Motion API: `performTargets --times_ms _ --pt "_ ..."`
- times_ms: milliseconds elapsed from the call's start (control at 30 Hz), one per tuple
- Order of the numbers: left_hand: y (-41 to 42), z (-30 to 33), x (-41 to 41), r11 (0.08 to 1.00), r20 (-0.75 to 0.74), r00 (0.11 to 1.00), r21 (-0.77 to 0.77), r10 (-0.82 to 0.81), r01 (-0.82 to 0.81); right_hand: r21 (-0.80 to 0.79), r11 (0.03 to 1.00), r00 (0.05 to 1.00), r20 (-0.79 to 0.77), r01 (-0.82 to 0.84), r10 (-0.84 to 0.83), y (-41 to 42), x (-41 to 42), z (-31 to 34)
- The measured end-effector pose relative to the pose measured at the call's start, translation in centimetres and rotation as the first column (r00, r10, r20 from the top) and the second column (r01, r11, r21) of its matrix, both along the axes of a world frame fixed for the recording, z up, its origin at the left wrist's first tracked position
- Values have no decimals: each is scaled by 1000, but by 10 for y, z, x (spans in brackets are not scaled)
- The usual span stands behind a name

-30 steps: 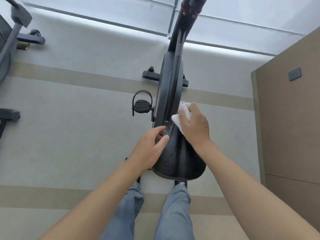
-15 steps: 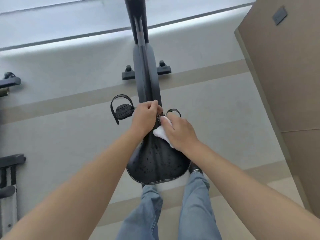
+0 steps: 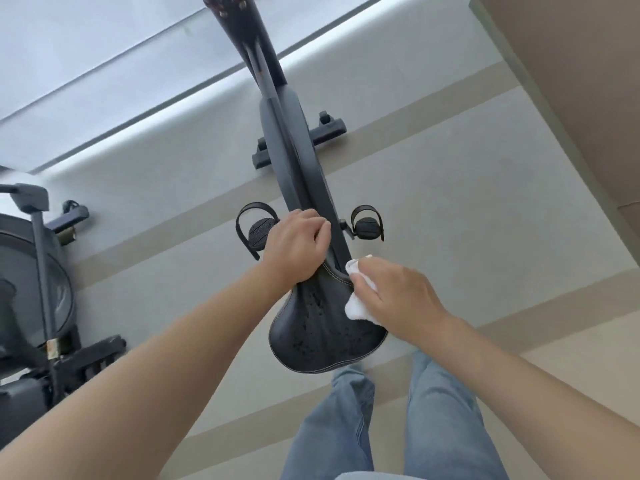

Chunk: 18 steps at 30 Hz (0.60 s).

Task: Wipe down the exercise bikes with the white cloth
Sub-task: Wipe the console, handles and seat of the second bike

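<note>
The left hand point(image 3: 296, 245) grips the narrow nose of the black saddle point(image 3: 322, 327), with fingers curled around it. I judge that it holds the seat firm so it does not turn under the wiping. The right hand point(image 3: 398, 292) presses the white cloth point(image 3: 356, 306) against the right edge of the saddle, at about 3 o'clock from the seat centre. Its fingers lie bent over the cloth and hold it down; the cloth is bunched and shows under the fingers only. The top of the saddle carries many dark drops or specks, so most of this surface is probably not yet wiped.

The exercise bike point(image 3: 294, 161) runs toward 12 o'clock, with one pedal point(image 3: 258, 230) at 10 o'clock of the saddle and the other pedal point(image 3: 367, 223) at 1 o'clock. A second exercise bike point(image 3: 38, 282) stands at 9 o'clock, well apart. The floor point(image 3: 450, 202) is open at 3 o'clock up to the brown wall point(image 3: 571, 81), so the right arm has room to sweep. The back rim of the saddle, at 6 o'clock, is near to the legs in jeans point(image 3: 440, 420).
</note>
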<state>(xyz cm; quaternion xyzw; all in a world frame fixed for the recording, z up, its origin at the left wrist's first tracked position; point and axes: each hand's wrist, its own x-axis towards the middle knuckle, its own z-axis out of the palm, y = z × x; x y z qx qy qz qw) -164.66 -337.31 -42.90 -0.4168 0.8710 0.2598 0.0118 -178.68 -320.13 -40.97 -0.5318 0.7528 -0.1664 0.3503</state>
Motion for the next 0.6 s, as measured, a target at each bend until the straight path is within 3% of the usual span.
performTargets --times_ms 100,267,367,433,500,600 --pt "-10 1 -1 989 74 987 -31 -143 146 88 996 1000 -3 -1 1 -21 5 3" --pt "-14 -7 -1 997 -22 996 -11 -82 81 191 981 994 107 -12 -9 -87 15 -10" --pt "-16 -5 0 980 15 980 -38 -196 196 207 978 982 180 22 -61 -82 15 -11" --pt "-18 -2 1 917 96 918 -73 -386 393 193 981 988 150 3 -33 -63 12 -6" --pt "-21 2 -5 785 195 781 -77 -593 615 148 989 993 109 32 -48 -36 6 0" --pt "-29 2 -12 685 197 678 -45 -708 728 95 989 981 152 111 -125 7 -7 0"
